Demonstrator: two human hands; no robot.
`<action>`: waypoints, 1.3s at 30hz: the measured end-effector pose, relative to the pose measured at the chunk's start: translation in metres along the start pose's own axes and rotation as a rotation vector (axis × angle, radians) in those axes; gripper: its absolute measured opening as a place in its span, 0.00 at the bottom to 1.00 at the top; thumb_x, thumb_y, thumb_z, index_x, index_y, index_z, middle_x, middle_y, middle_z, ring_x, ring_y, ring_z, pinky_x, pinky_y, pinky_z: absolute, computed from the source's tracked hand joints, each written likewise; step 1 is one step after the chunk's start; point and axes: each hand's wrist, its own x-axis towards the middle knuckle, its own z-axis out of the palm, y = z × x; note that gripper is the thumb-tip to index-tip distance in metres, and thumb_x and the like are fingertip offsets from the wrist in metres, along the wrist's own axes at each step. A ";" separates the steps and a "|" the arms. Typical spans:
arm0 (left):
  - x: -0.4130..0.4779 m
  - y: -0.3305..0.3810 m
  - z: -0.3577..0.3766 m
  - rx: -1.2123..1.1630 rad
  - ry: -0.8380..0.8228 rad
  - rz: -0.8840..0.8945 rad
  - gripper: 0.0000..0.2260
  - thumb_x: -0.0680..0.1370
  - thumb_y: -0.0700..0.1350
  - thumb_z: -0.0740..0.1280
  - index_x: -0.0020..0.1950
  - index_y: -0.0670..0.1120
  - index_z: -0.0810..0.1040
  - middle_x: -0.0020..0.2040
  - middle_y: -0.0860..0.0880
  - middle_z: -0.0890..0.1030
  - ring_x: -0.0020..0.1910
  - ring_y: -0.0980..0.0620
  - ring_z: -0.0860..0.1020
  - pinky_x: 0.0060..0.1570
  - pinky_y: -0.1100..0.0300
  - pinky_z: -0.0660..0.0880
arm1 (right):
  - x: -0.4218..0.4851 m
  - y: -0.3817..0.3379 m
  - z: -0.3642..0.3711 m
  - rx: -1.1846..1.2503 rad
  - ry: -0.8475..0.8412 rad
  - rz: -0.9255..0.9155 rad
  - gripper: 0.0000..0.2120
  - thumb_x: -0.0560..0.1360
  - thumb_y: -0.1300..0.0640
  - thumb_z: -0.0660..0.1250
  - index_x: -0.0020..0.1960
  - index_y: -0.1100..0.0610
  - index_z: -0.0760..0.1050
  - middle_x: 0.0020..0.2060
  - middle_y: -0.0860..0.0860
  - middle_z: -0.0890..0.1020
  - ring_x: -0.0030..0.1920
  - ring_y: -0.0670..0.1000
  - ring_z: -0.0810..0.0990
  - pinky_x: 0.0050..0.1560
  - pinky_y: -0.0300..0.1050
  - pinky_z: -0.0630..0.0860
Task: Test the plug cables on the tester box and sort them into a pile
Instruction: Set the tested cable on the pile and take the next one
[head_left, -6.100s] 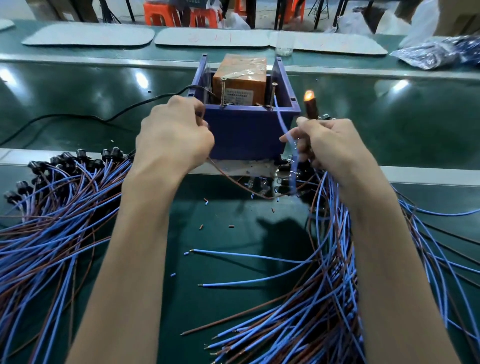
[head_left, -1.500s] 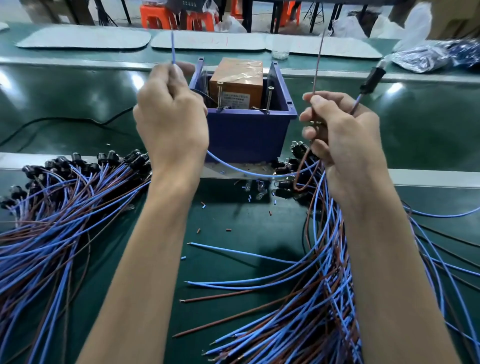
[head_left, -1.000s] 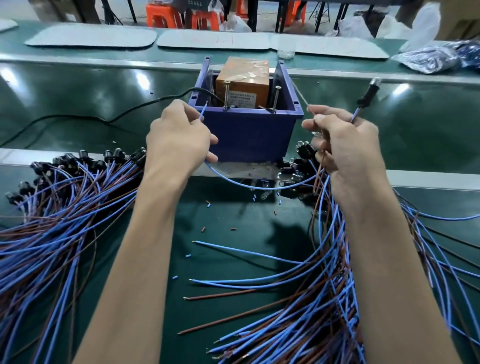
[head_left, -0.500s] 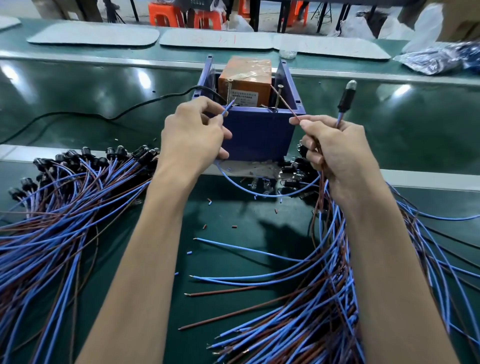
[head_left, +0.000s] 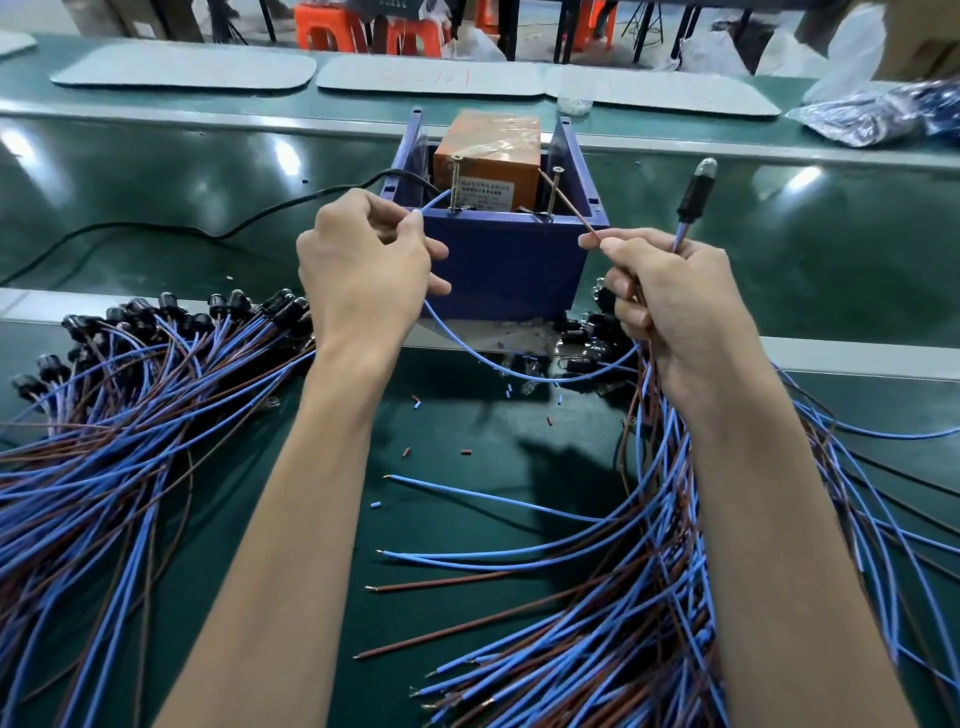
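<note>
The tester box (head_left: 511, 260) is blue, open-topped, with an orange block (head_left: 491, 156) and two upright screws inside. My left hand (head_left: 363, 265) pinches a blue wire (head_left: 467, 349) whose tip points at the left screw (head_left: 455, 182). My right hand (head_left: 670, 301) pinches the brown wire (head_left: 569, 205), its end against the right screw (head_left: 555, 189). The same hand holds the cable's black lamp plug (head_left: 695, 192) upright; its clear bulb is unlit.
A pile of blue and brown cables with black plugs (head_left: 130, 395) lies on the left of the green belt (head_left: 831, 249). A second pile (head_left: 649, 597) spreads at the right under my right arm. A black cord (head_left: 208, 228) runs left from the box.
Both hands came down from above the box and moved inward. The blue and brown wire ends now reach the two screws. The plug in my right hand shifted left.
</note>
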 end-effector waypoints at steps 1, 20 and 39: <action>0.000 0.000 0.000 -0.002 0.000 -0.002 0.09 0.79 0.44 0.64 0.39 0.50 0.72 0.30 0.57 0.81 0.23 0.60 0.79 0.32 0.70 0.72 | 0.000 0.000 0.000 0.000 0.000 0.000 0.09 0.78 0.65 0.61 0.45 0.61 0.80 0.20 0.44 0.66 0.19 0.41 0.60 0.19 0.31 0.56; 0.001 0.001 0.000 0.012 0.001 0.002 0.09 0.79 0.44 0.64 0.39 0.50 0.72 0.31 0.56 0.81 0.24 0.59 0.79 0.33 0.69 0.72 | 0.001 -0.003 -0.011 -0.053 -0.003 -0.019 0.10 0.74 0.62 0.62 0.38 0.60 0.80 0.20 0.44 0.58 0.21 0.44 0.52 0.19 0.35 0.52; -0.001 -0.002 0.001 0.018 -0.010 -0.002 0.09 0.79 0.42 0.64 0.39 0.51 0.72 0.31 0.56 0.81 0.24 0.58 0.80 0.37 0.63 0.75 | -0.001 -0.003 -0.016 -0.092 -0.052 -0.017 0.09 0.74 0.61 0.62 0.41 0.60 0.81 0.22 0.45 0.58 0.23 0.45 0.52 0.20 0.36 0.52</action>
